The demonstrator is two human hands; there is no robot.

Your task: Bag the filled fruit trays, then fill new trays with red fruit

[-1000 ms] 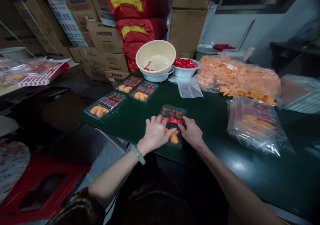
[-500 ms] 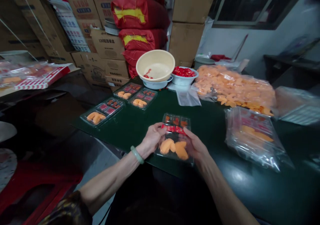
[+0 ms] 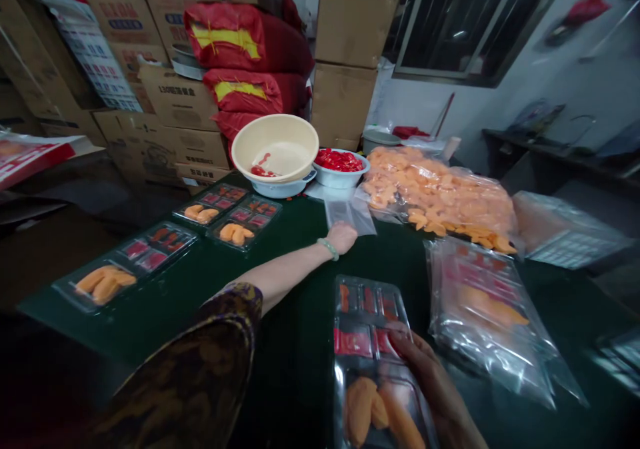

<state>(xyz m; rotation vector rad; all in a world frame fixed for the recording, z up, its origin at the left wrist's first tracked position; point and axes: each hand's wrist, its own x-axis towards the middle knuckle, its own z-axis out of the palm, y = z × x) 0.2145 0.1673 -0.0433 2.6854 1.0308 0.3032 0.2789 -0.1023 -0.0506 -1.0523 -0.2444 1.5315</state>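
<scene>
My right hand grips the side of a clear plastic compartment tray, thumb on top. In the tray lie orange, wing-shaped pieces, red packets and small brown-red pieces in the far compartments. Stretched forward across the table, my left hand has its fingers curled on the near edge of flat clear plastic bags. A pale green bangle circles that wrist. The fingertips are partly hidden.
Filled trays lie to the left on the dark green table. Behind are a cream basin, a bowl of red packets and a large bag of orange pieces. Bagged trays are stacked at right.
My left hand has left the tray and reached forward to the plastic bags. The right hand alone holds the tray, now nearer to me. The view has shifted.
</scene>
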